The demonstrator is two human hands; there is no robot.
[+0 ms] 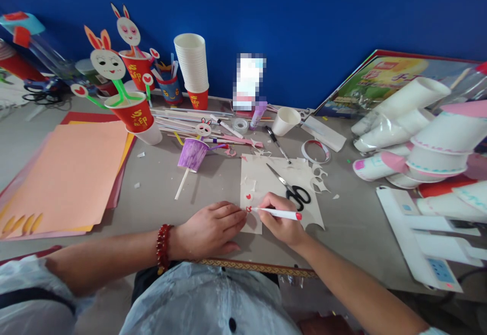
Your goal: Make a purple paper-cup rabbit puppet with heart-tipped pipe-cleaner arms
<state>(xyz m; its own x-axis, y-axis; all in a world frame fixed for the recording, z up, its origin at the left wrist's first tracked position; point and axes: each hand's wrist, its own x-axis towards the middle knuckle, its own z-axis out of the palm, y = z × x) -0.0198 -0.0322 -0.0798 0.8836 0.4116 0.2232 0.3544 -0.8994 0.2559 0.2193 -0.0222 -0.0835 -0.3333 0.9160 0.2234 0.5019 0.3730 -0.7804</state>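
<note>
While the head view showed both hands at the near side of the table [167, 188], the right hand [283, 228] was closed around a white marker [279, 214], its tip at a small red outline [248, 209] on the white paper [254, 226]. The left hand [209, 228] lay flat and palm down, fingertips at the paper's left edge beside the outline, with nothing visible in its grasp.

Just beyond the outline was 1 small heart [248, 196], already solid red. The outline itself looked unfilled, so the colouring seemed only partly done, and neither shape had been cut out of the paper. The scissors [289, 187] rested unused to the right, their blades slightly apart, near white offcuts [319, 185] with curved gaps that suggested earlier cutting.

Farther left stood 2 red cups [139, 114] [139, 71], bearing 2 rabbit faces [108, 65] [128, 32] that looked largely finished; the nearer figure had red-marked discs [79, 90] [147, 79] on its green arms. Between them and the paper, a purple cup [192, 156] carried a smaller rabbit face [204, 127] and side straws, but no such discs could be made out on them, so that figure seemed less complete.
</note>
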